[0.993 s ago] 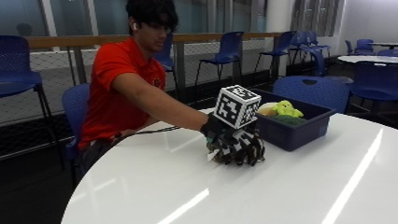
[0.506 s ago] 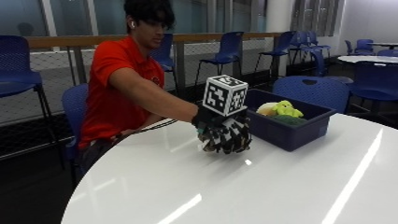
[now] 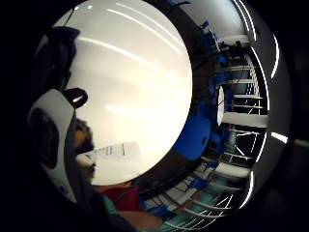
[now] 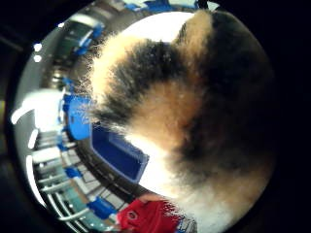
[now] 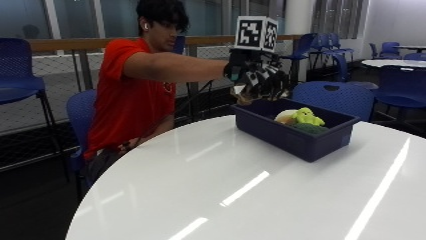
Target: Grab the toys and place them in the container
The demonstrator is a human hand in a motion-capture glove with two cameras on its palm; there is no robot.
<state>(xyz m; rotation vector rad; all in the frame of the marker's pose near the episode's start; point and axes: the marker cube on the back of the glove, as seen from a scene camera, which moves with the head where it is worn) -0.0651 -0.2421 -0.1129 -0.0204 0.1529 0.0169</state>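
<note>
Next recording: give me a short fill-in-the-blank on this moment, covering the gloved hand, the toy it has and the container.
1. The gloved right hand grips a furry toy coloured tan and ____.
2. The hand is raised above the near end of the ____ container.
3. Among the toys already in the container is a ____ plush.
4. The container stands on a ____ table.

Missing words: black; blue; yellow-green; white

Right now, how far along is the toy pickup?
Done: a yellow-green plush toy already lies in the dark blue plastic bin. In hand: the gloved right hand grips a furry tan-and-black plush toy above the bin's near end. Left: dropping it in. No other toys show on the white round table.
</note>
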